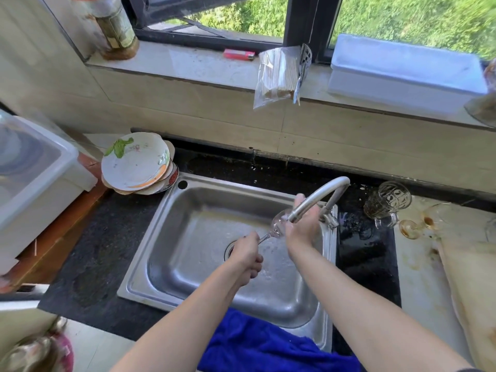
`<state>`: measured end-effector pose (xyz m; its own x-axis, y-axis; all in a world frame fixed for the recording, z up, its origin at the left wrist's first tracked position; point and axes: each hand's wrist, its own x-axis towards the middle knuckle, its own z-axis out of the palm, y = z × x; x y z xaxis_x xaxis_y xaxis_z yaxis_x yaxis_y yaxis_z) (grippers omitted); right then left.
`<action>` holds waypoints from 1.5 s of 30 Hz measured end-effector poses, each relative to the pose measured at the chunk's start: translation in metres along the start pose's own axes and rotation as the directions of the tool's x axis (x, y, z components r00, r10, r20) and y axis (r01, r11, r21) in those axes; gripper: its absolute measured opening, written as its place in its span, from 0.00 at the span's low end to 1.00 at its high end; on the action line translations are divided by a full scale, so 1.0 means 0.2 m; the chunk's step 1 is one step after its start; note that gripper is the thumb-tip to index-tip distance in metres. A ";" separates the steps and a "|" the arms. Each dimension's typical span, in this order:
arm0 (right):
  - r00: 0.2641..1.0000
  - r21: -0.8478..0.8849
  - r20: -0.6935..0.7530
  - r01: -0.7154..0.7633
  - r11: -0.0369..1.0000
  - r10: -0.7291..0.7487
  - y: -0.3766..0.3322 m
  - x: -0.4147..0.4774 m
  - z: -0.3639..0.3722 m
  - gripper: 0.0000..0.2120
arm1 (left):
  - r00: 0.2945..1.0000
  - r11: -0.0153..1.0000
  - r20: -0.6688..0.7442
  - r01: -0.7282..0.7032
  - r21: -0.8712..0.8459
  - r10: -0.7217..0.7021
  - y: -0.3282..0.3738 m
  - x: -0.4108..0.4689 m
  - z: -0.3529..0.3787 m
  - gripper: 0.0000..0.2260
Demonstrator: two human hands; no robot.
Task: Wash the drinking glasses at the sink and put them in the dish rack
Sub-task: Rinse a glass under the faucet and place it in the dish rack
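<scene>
A clear stemmed glass (279,222) lies tilted over the steel sink (188,210), its bowl right under the faucet spout (316,200). My left hand (247,257) grips the stem and foot. My right hand (303,226) wraps around the bowl from the right, fingers partly hidden behind the spout. On the counter to the right stand a patterned glass mug (386,204) and a tipped-over stemmed glass with brown residue (421,224). A dish rack cannot be made out for certain.
Stacked bowls (137,163) lean at the sink's back left corner. A white plastic box (32,178) sits at far left, another (405,73) on the window sill. A blue cloth (263,342) drapes over the sink's front edge. A wooden board (472,285) lies at right.
</scene>
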<state>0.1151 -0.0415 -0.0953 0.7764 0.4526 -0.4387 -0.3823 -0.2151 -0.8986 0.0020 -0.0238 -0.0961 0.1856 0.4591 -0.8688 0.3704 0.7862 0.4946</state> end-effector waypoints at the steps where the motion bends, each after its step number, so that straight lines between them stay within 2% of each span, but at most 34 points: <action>1: 0.977 -0.187 0.115 0.201 0.962 -0.181 0.03 -0.03 -0.02 0.16 | 0.996 0.995 0.058 0.071 -0.067 -0.067 0.01 0.00 -0.02 0.07; 3: 0.865 -0.469 0.342 0.496 0.731 -0.367 0.08 -0.04 -0.08 0.25 | 0.977 0.979 0.154 0.167 -0.113 -0.149 0.03 0.00 -0.06 0.09; 4: 0.849 -0.550 0.372 0.527 0.648 -0.375 0.08 -0.03 -0.10 0.27 | 0.969 0.978 0.185 0.186 -0.098 -0.165 0.03 0.00 -0.08 0.10; 6: 0.873 -0.608 0.331 0.487 0.627 -0.357 0.04 0.00 -0.12 0.25 | 0.957 0.972 0.221 0.215 -0.097 -0.189 0.04 -0.01 -0.07 0.11; 7: 0.854 -0.626 0.329 0.517 0.583 -0.404 0.04 0.00 -0.11 0.23 | 0.954 0.966 0.223 0.228 -0.119 -0.198 0.04 -0.01 -0.07 0.11; 9: 0.722 -0.668 0.476 0.669 0.327 -0.502 0.08 0.00 -0.10 0.22 | 0.955 0.957 0.209 0.244 -0.159 -0.209 0.02 -0.01 -0.05 0.10; 11: 0.631 -0.639 0.587 0.746 0.189 -0.508 0.09 0.04 -0.12 0.20 | 0.965 0.966 0.170 0.221 -0.135 -0.197 -0.01 -0.01 -0.05 0.08; 14: 0.726 -0.691 0.494 0.662 0.291 -0.478 0.04 0.06 -0.13 0.15 | 0.989 0.990 0.081 0.126 -0.059 -0.121 -0.01 -0.03 -0.05 0.08; 16: 0.651 -0.649 0.628 0.740 0.174 -0.426 0.06 0.02 -0.11 0.15 | 0.998 0.999 0.023 0.051 0.000 -0.051 -0.01 -0.03 -0.05 0.10; 17: 0.616 -0.601 0.671 0.778 0.184 -0.414 0.06 0.02 -0.11 0.14 | 1.000 0.999 -0.006 0.016 0.043 -0.016 -0.01 -0.03 -0.05 0.10; 19: 0.710 -0.615 0.605 0.704 0.356 -0.361 0.01 0.05 -0.13 0.14 | 0.996 0.985 -0.056 -0.060 0.161 0.069 -0.02 -0.01 -0.07 0.10; 20: 0.746 -0.643 0.567 0.666 0.377 -0.350 0.00 0.05 -0.13 0.16 | 0.990 0.971 -0.077 -0.100 0.219 0.119 -0.03 0.00 -0.07 0.10; 21: 0.742 -0.656 0.573 0.670 0.347 -0.348 -0.01 0.05 -0.13 0.17 | 0.980 0.951 -0.099 -0.140 0.277 0.173 -0.03 0.01 -0.08 0.10; 22: 0.708 -0.675 0.631 0.702 0.227 -0.316 -0.01 0.03 -0.12 0.18 | 0.966 0.927 -0.119 -0.181 0.329 0.231 -0.02 0.02 -0.08 0.10; 24: 0.575 -0.576 0.794 0.815 0.058 -0.196 0.01 0.00 -0.12 0.21 | 0.936 0.879 -0.130 -0.251 0.404 0.327 0.00 0.03 -0.11 0.10; 25: 0.589 -0.580 0.800 0.808 0.101 -0.117 0.00 0.02 -0.13 0.23 | 0.924 0.857 -0.118 -0.281 0.432 0.363 0.00 0.03 -0.12 0.10; 26: 0.675 -0.644 0.734 0.726 0.240 -0.073 -0.03 0.05 -0.15 0.23 | 0.913 0.836 -0.106 -0.309 0.454 0.395 0.01 0.03 -0.13 0.10; 27: 0.777 -0.694 0.630 0.559 0.453 0.007 -0.07 0.07 -0.16 0.20 | 0.903 0.825 -0.094 -0.335 0.456 0.418 0.01 0.03 -0.14 0.09; 28: 0.835 -0.678 0.538 0.345 0.649 0.118 -0.09 0.09 -0.19 0.16 | 0.896 0.823 -0.077 -0.363 0.437 0.437 0.02 0.04 -0.14 0.08; 29: 0.831 -0.604 0.509 0.159 0.781 0.225 -0.12 0.09 -0.21 0.12 | 0.892 0.829 -0.056 -0.393 0.397 0.449 0.03 0.06 -0.13 0.08; 31: 0.766 -0.496 0.542 -0.041 0.867 0.346 -0.17 0.06 -0.28 0.09 | 0.906 0.886 -0.034 -0.405 0.225 0.423 0.06 0.09 -0.10 0.07; 32: 0.753 -0.455 0.561 -0.067 0.888 0.344 -0.18 0.05 -0.31 0.11 | 0.925 0.923 -0.024 -0.375 0.090 0.378 0.07 0.10 -0.06 0.06; 34: 0.811 -0.379 0.528 -0.039 0.924 0.251 -0.18 0.04 -0.35 0.13 | 0.953 0.946 0.011 -0.298 -0.126 0.301 0.09 0.11 0.02 0.08; 36: 0.866 -0.424 0.489 0.137 0.895 0.099 -0.15 0.04 -0.40 0.15 | 0.965 0.949 0.071 -0.231 -0.217 0.251 0.09 0.12 0.13 0.10; 38: 0.850 -0.495 0.527 0.305 0.814 0.002 -0.12 0.04 -0.46 0.21 | 0.975 0.951 0.105 -0.161 -0.265 0.194 0.08 0.13 0.22 0.11; 39: 0.851 -0.514 0.524 0.343 0.787 -0.028 -0.12 0.03 -0.48 0.23 | 0.980 0.948 0.106 -0.131 -0.289 0.168 0.08 0.13 0.26 0.11; 41: 0.838 -0.544 0.529 0.457 0.704 -0.134 -0.13 0.01 -0.53 0.23 | 0.982 0.940 0.113 -0.108 -0.324 0.151 0.10 0.14 0.30 0.09; 43: 0.762 -0.564 0.605 0.615 0.551 -0.232 -0.14 0.00 -0.56 0.22 | 0.982 0.936 0.125 -0.092 -0.340 0.142 0.10 0.14 0.34 0.06; 45: 0.718 -0.552 0.642 0.677 0.487 -0.271 -0.15 -0.03 -0.58 0.24 | 0.981 0.938 0.150 -0.069 -0.339 0.126 0.10 0.13 0.36 0.06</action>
<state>0.1808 -0.1388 -0.0676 0.3392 0.9383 -0.0673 0.6159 -0.2757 -0.7380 0.0804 -0.0266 -0.1117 0.3656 0.4871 -0.7931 0.0266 0.8463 0.5320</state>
